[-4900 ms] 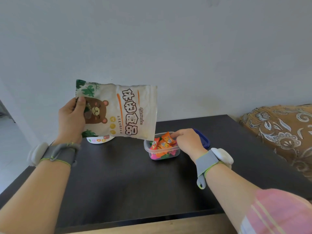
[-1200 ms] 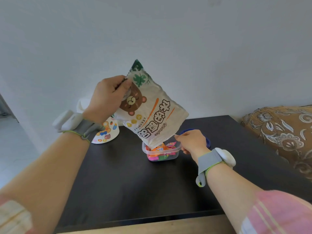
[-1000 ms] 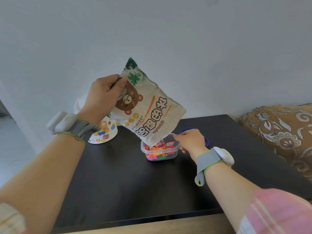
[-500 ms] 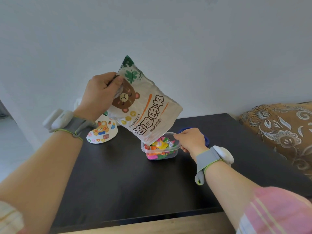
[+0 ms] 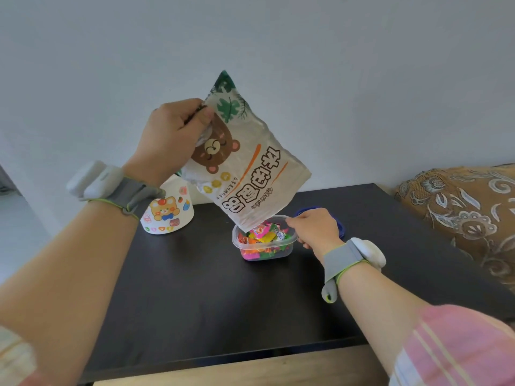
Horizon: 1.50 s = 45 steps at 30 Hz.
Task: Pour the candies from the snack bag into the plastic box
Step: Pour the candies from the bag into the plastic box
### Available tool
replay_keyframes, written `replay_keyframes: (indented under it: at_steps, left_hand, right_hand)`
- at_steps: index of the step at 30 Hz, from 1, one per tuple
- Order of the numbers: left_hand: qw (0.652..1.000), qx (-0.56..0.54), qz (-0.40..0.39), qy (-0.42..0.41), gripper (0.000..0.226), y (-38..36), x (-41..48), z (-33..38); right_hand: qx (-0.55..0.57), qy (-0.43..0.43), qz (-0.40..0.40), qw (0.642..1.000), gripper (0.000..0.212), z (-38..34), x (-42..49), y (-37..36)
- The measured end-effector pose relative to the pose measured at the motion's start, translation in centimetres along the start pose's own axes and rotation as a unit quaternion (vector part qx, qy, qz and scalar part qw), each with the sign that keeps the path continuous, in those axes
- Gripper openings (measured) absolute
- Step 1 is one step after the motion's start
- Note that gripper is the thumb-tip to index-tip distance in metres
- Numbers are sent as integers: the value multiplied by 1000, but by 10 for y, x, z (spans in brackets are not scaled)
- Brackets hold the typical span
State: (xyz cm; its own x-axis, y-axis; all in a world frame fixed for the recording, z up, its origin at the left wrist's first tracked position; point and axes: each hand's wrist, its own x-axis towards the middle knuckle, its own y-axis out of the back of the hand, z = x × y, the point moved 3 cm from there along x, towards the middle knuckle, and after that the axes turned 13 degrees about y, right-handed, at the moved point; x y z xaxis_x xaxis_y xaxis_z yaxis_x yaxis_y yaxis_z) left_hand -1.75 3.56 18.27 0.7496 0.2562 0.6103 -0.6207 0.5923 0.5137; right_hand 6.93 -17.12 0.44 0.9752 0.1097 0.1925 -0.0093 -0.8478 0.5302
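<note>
My left hand (image 5: 172, 135) grips the bottom end of the white snack bag (image 5: 245, 174), which has a brown bear and green leaves printed on it. The bag hangs upside down and tilted, its mouth just over the left rim of the clear plastic box (image 5: 287, 247). Bright wrapped candies (image 5: 264, 235) fill the box nearly to its rim. My right hand (image 5: 315, 227) pinches the box's right rim and steadies it on the black table (image 5: 211, 296).
A white paper cup with cartoon stickers (image 5: 170, 213) stands upside down at the table's back left. A blue lid (image 5: 306, 211) lies behind my right hand. A patterned brown sofa arm (image 5: 459, 213) is to the right. A white wall stands close behind.
Since 4.9 s ago my left hand has tipped the bag from level to mouth-down over the box. In the last second the bag shifted slightly left and more candies show in the box.
</note>
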Motion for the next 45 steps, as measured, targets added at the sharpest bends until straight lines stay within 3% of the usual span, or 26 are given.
replay_keyframes:
  at_steps: [16, 20, 24, 30, 35, 41, 43, 45]
  left_hand:
    - [999, 12, 19, 28, 32, 3, 1, -8]
    - [999, 5, 21, 42, 33, 6, -1, -14]
    - [996, 41, 63, 52, 35, 8, -6, -21]
    - [989, 11, 103, 109, 36, 14, -8, -36]
    - [948, -91, 166, 257, 30, 27, -17, -72]
    - [863, -196, 193, 423, 18, 27, -56, -115]
    - [829, -228, 197, 471, 25, 25, -75, -124]
    - [825, -212, 197, 486, 38, 26, -89, -138]
  right_hand:
    - [-7, 7, -13, 1000, 18, -1, -3, 1]
    - [-6, 5, -13, 1000, 27, 0, -4, 1]
    - [-5, 6, -10, 1000, 34, -2, -6, 2]
    - [0, 6, -11, 1000, 34, -3, -9, 3]
    - [13, 5, -10, 1000, 30, -5, -13, 5]
    - [6, 19, -12, 1000, 25, -11, -18, 5]
    - [8, 21, -6, 1000, 24, -12, -19, 4]
    - [12, 20, -2, 1000, 23, -11, -19, 4]
